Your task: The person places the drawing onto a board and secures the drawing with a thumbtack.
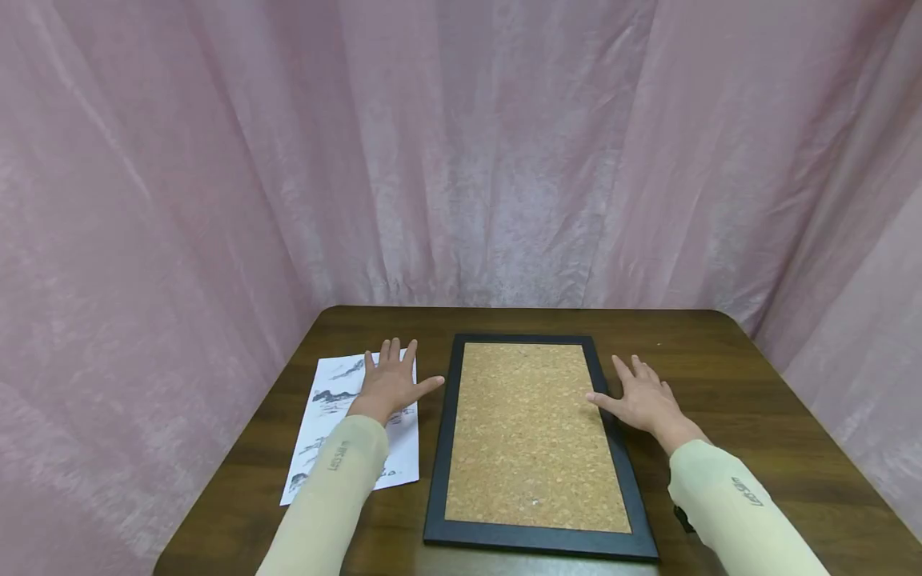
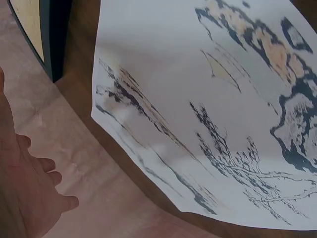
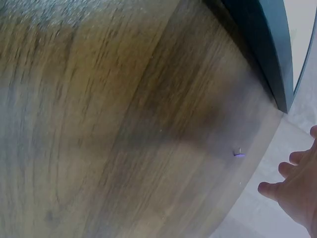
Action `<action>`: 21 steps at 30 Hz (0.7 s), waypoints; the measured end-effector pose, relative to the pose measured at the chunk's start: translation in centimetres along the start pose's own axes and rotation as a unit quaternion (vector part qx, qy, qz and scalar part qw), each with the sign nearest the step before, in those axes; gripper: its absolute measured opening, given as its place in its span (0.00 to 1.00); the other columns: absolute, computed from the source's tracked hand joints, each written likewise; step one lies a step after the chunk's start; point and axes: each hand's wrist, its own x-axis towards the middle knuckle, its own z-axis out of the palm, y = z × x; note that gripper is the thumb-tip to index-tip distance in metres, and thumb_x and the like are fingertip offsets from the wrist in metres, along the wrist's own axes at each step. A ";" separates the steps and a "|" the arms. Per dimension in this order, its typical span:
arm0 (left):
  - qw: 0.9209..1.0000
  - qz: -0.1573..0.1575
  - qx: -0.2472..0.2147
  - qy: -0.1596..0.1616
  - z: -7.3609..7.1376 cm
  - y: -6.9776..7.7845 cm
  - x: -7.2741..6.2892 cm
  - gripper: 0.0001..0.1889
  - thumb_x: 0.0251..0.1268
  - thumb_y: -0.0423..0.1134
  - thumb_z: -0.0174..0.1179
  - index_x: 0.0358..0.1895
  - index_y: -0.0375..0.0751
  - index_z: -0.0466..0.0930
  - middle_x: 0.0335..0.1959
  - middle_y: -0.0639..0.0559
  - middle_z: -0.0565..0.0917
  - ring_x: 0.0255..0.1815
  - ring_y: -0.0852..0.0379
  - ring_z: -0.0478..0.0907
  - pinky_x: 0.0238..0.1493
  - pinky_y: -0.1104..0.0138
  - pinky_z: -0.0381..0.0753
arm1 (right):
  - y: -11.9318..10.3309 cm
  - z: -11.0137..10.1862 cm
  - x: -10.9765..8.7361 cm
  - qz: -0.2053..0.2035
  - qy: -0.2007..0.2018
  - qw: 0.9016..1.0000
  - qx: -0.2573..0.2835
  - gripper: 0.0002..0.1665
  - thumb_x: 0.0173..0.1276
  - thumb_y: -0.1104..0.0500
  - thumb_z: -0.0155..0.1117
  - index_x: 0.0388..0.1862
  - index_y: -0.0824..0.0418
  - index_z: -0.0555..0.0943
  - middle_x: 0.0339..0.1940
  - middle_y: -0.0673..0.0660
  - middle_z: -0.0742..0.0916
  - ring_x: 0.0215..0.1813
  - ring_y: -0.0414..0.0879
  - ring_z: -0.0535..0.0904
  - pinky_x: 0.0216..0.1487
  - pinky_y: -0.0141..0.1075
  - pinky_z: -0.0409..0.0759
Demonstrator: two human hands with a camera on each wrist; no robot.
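Observation:
Both hands are spread with fingers apart, and neither holds anything. My left hand [image 1: 389,386] hovers over a white paper sheet [image 1: 317,448] printed with an ink landscape, its thumb pointing toward the frame. In the left wrist view the landscape print [image 2: 163,64] shows rocks, branches and a small sail. To the right, a corkboard [image 1: 533,440] in a black frame [image 1: 540,540] lies flat on the table. My right hand [image 1: 643,402] is at the board's right side, its thumb overlapping the frame edge in the head view.
The brown wooden table [image 1: 763,448] has rounded far corners. Beyond the frame's corner lies a small purple thumbtack [image 3: 239,154], pin up, near the table's far edge. Pink curtains [image 1: 504,160] hang behind and along both sides.

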 end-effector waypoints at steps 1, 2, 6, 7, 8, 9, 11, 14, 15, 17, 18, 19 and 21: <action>1.000 -0.002 -0.002 0.000 0.0 -0.2 0.0 0.54 0.62 0.78 0.43 0.81 0.44 0.42 0.79 0.32 0.42 0.79 0.35 0.35 0.71 0.35 0.34 | 0.1 0.0 0.0 0.002 -0.001 1.000 0.002 0.65 0.63 0.22 0.51 0.80 0.66 0.47 0.77 0.78 0.48 0.74 0.78 0.43 0.66 0.74 0.43; 1.000 -0.003 -0.005 0.003 -0.1 -0.4 0.0 0.54 0.62 0.78 0.43 0.81 0.44 0.43 0.79 0.31 0.42 0.79 0.35 0.36 0.71 0.35 0.34 | 0.3 -0.1 0.0 0.003 0.000 1.000 0.003 0.65 0.64 0.22 0.51 0.80 0.66 0.47 0.77 0.79 0.48 0.74 0.78 0.43 0.66 0.74 0.43; 1.000 -0.012 -0.008 0.008 -0.3 -1.0 -0.1 0.54 0.62 0.78 0.44 0.81 0.43 0.43 0.79 0.31 0.43 0.79 0.34 0.37 0.71 0.34 0.34 | 0.9 0.0 0.1 0.010 0.001 1.000 0.007 0.63 0.66 0.23 0.50 0.81 0.66 0.46 0.77 0.79 0.48 0.74 0.79 0.43 0.66 0.73 0.45; 1.000 -0.014 -0.008 0.009 -0.4 -1.2 -0.1 0.54 0.62 0.78 0.44 0.81 0.43 0.44 0.79 0.31 0.43 0.79 0.34 0.37 0.71 0.34 0.34 | 1.1 0.0 0.2 0.011 0.003 1.000 0.008 0.63 0.66 0.23 0.50 0.81 0.65 0.46 0.77 0.79 0.48 0.74 0.79 0.43 0.66 0.74 0.45; 1.000 -0.015 -0.007 0.012 -0.5 -1.4 -0.2 0.54 0.62 0.77 0.45 0.81 0.42 0.44 0.79 0.31 0.44 0.79 0.34 0.38 0.71 0.34 0.34 | 1.2 0.0 0.2 0.011 0.004 1.000 0.010 0.63 0.67 0.23 0.49 0.81 0.66 0.46 0.77 0.79 0.49 0.73 0.80 0.44 0.65 0.74 0.46; 1.000 -0.017 -0.005 0.015 -0.5 -1.6 -0.2 0.54 0.62 0.77 0.45 0.81 0.42 0.45 0.79 0.31 0.45 0.79 0.33 0.39 0.70 0.34 0.34 | 1.3 0.0 0.2 0.013 0.006 1.000 0.012 0.62 0.67 0.23 0.49 0.81 0.65 0.46 0.77 0.79 0.49 0.73 0.80 0.44 0.65 0.74 0.46; 1.000 -0.020 -0.005 0.021 -0.6 -2.0 -0.2 0.54 0.62 0.77 0.46 0.80 0.41 0.45 0.79 0.30 0.45 0.79 0.33 0.40 0.70 0.33 0.35 | 1.5 -0.1 0.1 0.016 0.010 1.000 0.021 0.61 0.67 0.23 0.48 0.81 0.65 0.46 0.77 0.78 0.49 0.73 0.80 0.44 0.64 0.75 0.47; 0.999 -0.024 -0.017 0.028 -0.6 -2.6 -0.3 0.54 0.63 0.75 0.48 0.80 0.40 0.46 0.78 0.30 0.45 0.78 0.32 0.40 0.70 0.33 0.34 | 1.9 -0.4 -0.1 0.022 0.014 0.999 0.036 0.60 0.69 0.24 0.47 0.81 0.65 0.46 0.76 0.78 0.50 0.72 0.80 0.44 0.63 0.75 0.49; 0.999 -0.027 -0.020 0.027 -0.7 -2.8 -0.3 0.54 0.63 0.75 0.48 0.80 0.40 0.45 0.78 0.30 0.45 0.78 0.32 0.40 0.70 0.33 0.35 | 2.1 -0.5 -0.3 0.024 0.015 0.999 0.040 0.59 0.69 0.24 0.46 0.81 0.65 0.46 0.76 0.78 0.51 0.72 0.81 0.44 0.63 0.76 0.49; 0.999 -0.034 -0.030 0.024 -0.7 -3.3 -0.3 0.54 0.63 0.74 0.49 0.80 0.39 0.44 0.78 0.29 0.44 0.78 0.32 0.39 0.70 0.33 0.35 | 2.3 -0.6 -0.4 0.028 0.016 0.998 0.049 0.59 0.70 0.25 0.45 0.81 0.65 0.46 0.76 0.79 0.51 0.72 0.81 0.45 0.62 0.76 0.51; 0.999 -0.038 -0.033 0.022 -0.8 -3.5 -0.4 0.54 0.63 0.75 0.49 0.80 0.39 0.43 0.78 0.29 0.44 0.78 0.31 0.38 0.70 0.33 0.35 | 2.5 -0.7 -0.5 0.031 0.016 0.998 0.052 0.59 0.71 0.25 0.44 0.81 0.66 0.46 0.75 0.79 0.51 0.72 0.81 0.45 0.62 0.76 0.51; 0.998 -0.041 -0.034 0.020 -0.8 -3.7 -0.4 0.55 0.63 0.75 0.49 0.80 0.39 0.43 0.78 0.29 0.44 0.78 0.31 0.38 0.70 0.33 0.36 | 2.6 -0.7 -0.5 0.033 0.016 0.998 0.055 0.58 0.71 0.25 0.43 0.80 0.66 0.46 0.75 0.80 0.51 0.71 0.82 0.45 0.61 0.76 0.51; 0.998 -0.050 -0.042 0.016 -1.0 -4.1 -0.5 0.55 0.63 0.74 0.49 0.80 0.38 0.42 0.78 0.29 0.43 0.78 0.31 0.38 0.70 0.33 0.36 | 3.0 -0.8 -0.5 0.036 0.020 0.998 0.057 0.58 0.72 0.26 0.42 0.80 0.67 0.46 0.74 0.80 0.52 0.71 0.82 0.45 0.61 0.76 0.52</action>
